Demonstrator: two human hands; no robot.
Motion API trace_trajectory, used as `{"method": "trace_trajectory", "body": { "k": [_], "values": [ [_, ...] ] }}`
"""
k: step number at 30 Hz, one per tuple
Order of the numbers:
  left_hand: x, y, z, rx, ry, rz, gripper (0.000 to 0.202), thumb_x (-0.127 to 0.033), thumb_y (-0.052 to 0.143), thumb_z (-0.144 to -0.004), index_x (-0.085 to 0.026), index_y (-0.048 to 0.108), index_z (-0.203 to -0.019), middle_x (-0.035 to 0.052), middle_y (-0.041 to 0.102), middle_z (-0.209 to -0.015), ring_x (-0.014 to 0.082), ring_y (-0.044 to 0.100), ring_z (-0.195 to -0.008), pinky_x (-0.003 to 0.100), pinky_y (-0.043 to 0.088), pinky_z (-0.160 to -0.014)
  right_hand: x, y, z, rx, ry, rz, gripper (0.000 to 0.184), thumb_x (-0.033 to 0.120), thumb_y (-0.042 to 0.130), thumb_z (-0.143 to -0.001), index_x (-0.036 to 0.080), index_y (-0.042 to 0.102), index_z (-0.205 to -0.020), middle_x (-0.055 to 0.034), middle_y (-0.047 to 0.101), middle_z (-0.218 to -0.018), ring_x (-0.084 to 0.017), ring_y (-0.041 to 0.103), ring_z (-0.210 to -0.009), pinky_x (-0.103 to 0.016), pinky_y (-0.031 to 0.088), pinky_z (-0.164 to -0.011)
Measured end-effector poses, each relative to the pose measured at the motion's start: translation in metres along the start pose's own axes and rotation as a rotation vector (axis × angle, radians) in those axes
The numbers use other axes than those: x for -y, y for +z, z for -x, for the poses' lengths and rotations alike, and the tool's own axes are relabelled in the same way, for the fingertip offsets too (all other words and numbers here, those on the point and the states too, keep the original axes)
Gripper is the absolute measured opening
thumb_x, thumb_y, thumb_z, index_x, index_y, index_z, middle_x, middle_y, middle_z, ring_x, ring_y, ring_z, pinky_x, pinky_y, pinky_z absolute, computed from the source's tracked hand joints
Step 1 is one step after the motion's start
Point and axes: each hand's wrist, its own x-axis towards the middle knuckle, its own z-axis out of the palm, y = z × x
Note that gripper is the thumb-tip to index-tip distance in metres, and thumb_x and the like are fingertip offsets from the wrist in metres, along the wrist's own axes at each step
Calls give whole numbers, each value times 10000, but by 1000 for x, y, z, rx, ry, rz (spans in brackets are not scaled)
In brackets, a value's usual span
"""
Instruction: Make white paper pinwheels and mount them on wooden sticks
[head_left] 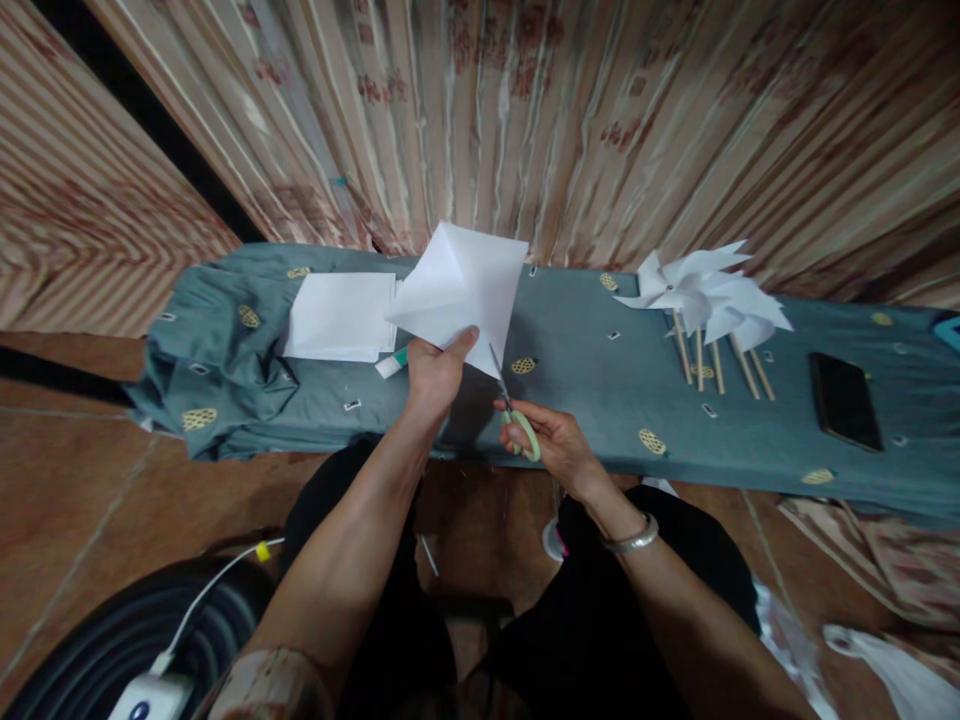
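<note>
My left hand (pixel 441 372) pinches a white square sheet of paper (pixel 465 285) near its lower edge, thumb on top. Faint creases run across the sheet. In my right hand (pixel 551 440) is a pair of scissors (pixel 517 425) with pale green handles. Their blades meet the sheet's lower corner; whether they have cut into it I cannot tell. A stack of white paper (pixel 341 315) lies to the left of my left hand. Beside that hand, a green and white tube (pixel 391 362) is partly hidden.
Several white paper pinwheels (pixel 705 290) on wooden sticks lie at the right of the cloth-covered bench (pixel 585 430). A black phone (pixel 845 400) rests farther right. Curtains (pixel 525 120) hang behind. A white cable (pixel 199 590) and a black coiled round object (pixel 97 640) are at lower left.
</note>
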Motion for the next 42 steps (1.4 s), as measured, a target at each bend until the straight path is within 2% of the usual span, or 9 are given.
{"method": "trace_trajectory", "body": {
  "k": [12,25,30,35,42],
  "values": [
    [1,2,1,21,25,-18,228,-301,748,-600,-126,660,-717,70,705,-779,187,640,-726,325,528,-740,-1,2,0,-23,-7,16,461,413,839,-629,212,729,-1029,13,675,-710,-86,582,-621,-238,505,-617],
    [0,2,1,13,0,-38,266,-315,750,-609,-108,682,-760,101,721,-813,189,652,-726,312,534,-728,-3,3,-1,-45,10,15,475,434,835,-629,210,728,-1033,12,672,-695,-95,584,-623,-251,505,-620],
    [1,2,0,8,21,-44,243,-313,747,-604,-115,677,-728,76,710,-761,186,643,-708,314,531,-731,-6,3,-2,-49,-12,47,478,446,821,-645,198,725,-1043,15,660,-677,-91,581,-602,-250,500,-606],
    [1,2,0,3,15,-58,230,-325,747,-604,-128,653,-677,66,699,-735,189,635,-696,319,529,-705,-6,3,-2,-49,-16,60,489,454,807,-660,189,721,-1062,8,664,-682,-93,583,-594,-253,499,-596],
    [2,2,0,6,5,-71,236,-308,753,-588,-121,659,-696,61,685,-727,163,602,-640,280,497,-616,-4,5,0,-35,-1,25,474,450,821,-643,201,724,-1034,3,689,-687,-97,601,-593,-256,521,-597]
  ]
}}
